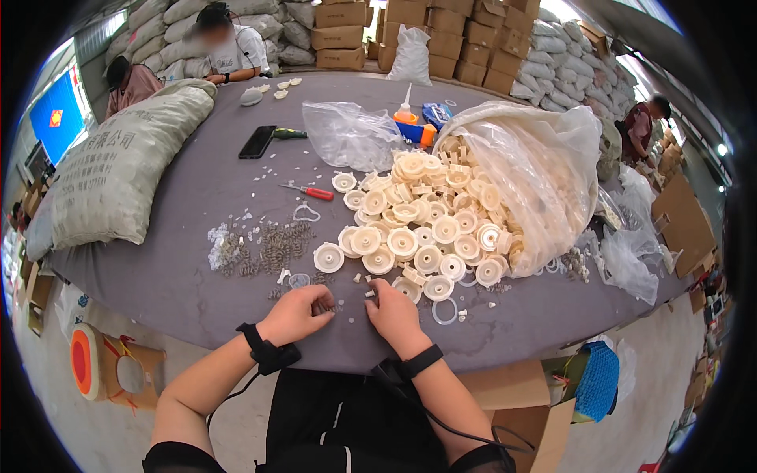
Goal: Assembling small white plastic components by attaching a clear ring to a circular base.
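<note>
My left hand [298, 314] is held low over the near edge of the table, its fingers curled toward the thumb. Whatever lies between them is too small to make out. Just beyond it is a heap of metal springs [284, 240], with small clear pieces [225, 249] on its left. My right hand [397, 315] pinches a small white plastic part [369, 293] between thumb and finger. A large pile of cream plastic wheels [426, 258] spreads out beyond that hand. Beside it on the table lies a clear ring [445, 311].
A big clear bag [544, 158] spills wheels on the right; a stuffed woven sack [126, 169] covers the left end. Between them are a red screwdriver [314, 192], a phone [257, 143], a plastic bag [347, 134] and a glue bottle [405, 113]. Other people sit at the far side.
</note>
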`<state>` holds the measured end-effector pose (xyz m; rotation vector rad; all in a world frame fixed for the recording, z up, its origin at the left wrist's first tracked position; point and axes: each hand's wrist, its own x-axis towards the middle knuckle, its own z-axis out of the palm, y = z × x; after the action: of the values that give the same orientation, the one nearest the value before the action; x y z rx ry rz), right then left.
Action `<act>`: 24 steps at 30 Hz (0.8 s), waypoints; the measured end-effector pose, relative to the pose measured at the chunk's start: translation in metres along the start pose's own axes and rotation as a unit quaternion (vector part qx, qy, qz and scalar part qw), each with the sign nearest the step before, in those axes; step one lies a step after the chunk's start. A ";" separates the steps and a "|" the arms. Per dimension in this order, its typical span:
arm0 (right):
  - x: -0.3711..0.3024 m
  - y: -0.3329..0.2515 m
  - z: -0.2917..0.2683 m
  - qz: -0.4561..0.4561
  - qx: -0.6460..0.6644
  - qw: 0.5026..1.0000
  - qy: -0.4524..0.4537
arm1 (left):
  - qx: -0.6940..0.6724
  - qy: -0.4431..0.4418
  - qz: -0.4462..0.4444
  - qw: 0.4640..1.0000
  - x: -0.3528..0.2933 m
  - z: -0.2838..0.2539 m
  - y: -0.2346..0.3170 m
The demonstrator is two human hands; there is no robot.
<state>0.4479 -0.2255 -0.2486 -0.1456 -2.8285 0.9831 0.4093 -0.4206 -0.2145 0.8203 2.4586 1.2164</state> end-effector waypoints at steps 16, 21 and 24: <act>-0.034 -0.015 -0.014 0.066 0.394 0.910 -0.111 | -0.006 0.015 0.062 0.998 -0.002 0.002 0.021; -0.039 -0.008 -0.022 0.121 0.465 0.864 -0.150 | -0.005 0.006 0.091 0.996 -0.001 0.007 0.024; -0.042 -0.001 -0.022 0.118 0.497 0.842 -0.175 | -0.004 -0.021 0.107 0.994 -0.001 0.010 0.030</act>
<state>0.4933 -0.2191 -0.2354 -0.2008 -2.1659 2.5858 0.4260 -0.4008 -0.1964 1.1186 2.3780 1.2642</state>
